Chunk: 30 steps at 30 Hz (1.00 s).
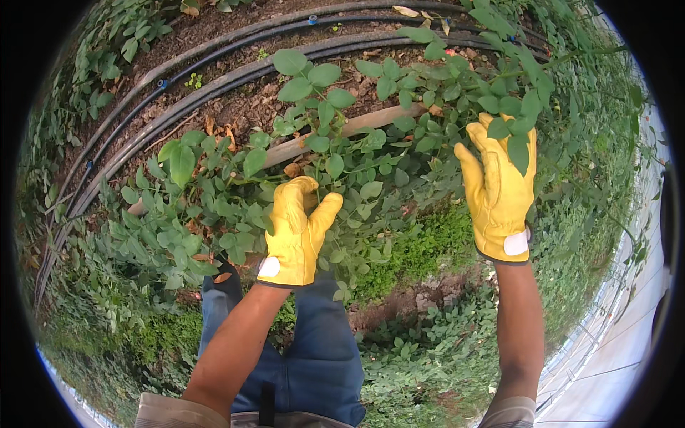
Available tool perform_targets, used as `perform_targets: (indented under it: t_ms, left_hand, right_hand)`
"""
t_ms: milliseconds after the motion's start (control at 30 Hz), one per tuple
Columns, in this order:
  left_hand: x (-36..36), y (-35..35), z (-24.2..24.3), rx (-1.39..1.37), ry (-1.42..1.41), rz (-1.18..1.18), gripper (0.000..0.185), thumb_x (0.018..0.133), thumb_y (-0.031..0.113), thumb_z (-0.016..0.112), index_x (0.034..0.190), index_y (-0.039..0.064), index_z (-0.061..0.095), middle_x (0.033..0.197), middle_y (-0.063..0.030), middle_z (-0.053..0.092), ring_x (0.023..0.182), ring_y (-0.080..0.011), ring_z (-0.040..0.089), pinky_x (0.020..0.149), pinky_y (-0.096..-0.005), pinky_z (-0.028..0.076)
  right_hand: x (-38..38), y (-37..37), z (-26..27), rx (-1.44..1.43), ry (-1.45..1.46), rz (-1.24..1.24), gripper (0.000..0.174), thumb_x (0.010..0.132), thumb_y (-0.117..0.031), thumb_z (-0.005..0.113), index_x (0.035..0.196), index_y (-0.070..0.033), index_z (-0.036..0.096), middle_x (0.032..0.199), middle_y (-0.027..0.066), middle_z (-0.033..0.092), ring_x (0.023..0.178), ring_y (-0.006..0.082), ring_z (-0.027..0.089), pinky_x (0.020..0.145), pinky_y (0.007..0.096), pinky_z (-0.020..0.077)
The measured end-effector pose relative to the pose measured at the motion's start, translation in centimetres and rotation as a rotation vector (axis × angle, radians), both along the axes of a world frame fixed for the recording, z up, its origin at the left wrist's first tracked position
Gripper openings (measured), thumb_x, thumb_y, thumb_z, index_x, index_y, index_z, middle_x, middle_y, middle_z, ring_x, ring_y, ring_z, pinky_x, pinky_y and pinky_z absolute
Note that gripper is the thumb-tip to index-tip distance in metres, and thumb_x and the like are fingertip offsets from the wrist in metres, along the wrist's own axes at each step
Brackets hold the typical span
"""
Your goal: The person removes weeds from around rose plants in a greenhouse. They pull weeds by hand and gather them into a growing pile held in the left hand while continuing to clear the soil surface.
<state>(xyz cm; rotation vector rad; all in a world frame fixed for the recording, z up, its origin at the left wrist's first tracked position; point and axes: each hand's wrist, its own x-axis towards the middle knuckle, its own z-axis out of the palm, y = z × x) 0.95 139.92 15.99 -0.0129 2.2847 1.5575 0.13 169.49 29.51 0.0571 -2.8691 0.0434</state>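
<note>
Both my hands wear yellow work gloves with white wrist tabs. My left hand (301, 230) is among the leafy stems of a shrub (214, 208), its fingers curled down and its thumb apart; whether it grips a stem is hidden. To the right, my right hand (500, 187) is raised with thumb and fingers spread, beside a long leafy stem (527, 101) whose leaves cover part of the fingers; I see nothing held in it. Between the hands, leafy shoots (326, 101) stand in front of a wooden pole (348, 128) lying aslant in the foliage.
Black irrigation hoses (235, 45) with blue fittings curve over brown soil (230, 115) beyond the shrubs. Low green plants (423, 246) grow near my legs in blue jeans (321, 348). Dense foliage rises at the right, before a pale greenhouse covering (615, 342).
</note>
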Motion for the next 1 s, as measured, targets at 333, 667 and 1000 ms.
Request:
perform_targets:
  t_ms: [333,667,1000]
  left_hand:
    - [-0.7,1.2,-1.6,0.185,-0.404,0.118,0.04,0.107,0.034,0.081,0.124,-0.001,0.071,0.108,-0.0146,0.075,0.099,-0.0276,0.076,0.089,-0.039,0.061]
    - [-3.2,-0.2,-4.1,-0.374,0.182,-0.344,0.02,0.111,0.022,0.072,0.119,0.004,0.072,0.111,-0.023,0.077,0.104,-0.0461,0.074,0.084,-0.047,0.06]
    - [0.1,5.1,-10.4,0.386,-0.256,0.31,0.026,0.111,0.02,0.071,0.123,-0.003,0.07,0.11,-0.008,0.077,0.093,-0.027,0.07,0.088,-0.0368,0.057]
  right_hand:
    - [1.5,-13.1,-12.9,-1.185,-0.424,-0.507,0.036,0.111,-0.03,0.074,0.129,0.001,0.075,0.127,0.016,0.08,0.112,0.0285,0.077,0.105,0.037,0.0573]
    - [0.9,-10.5,-15.4,-0.884,-0.296,-0.175,0.031,0.109,-0.01,0.068,0.136,0.001,0.077,0.117,0.0196,0.082,0.099,0.0351,0.079,0.093,0.042,0.0638]
    - [-0.6,-7.7,-15.5,-1.385,-0.785,-0.411,0.039,0.107,-0.024,0.073,0.134,0.005,0.079,0.118,0.014,0.08,0.097,0.0175,0.073,0.089,0.0345,0.0573]
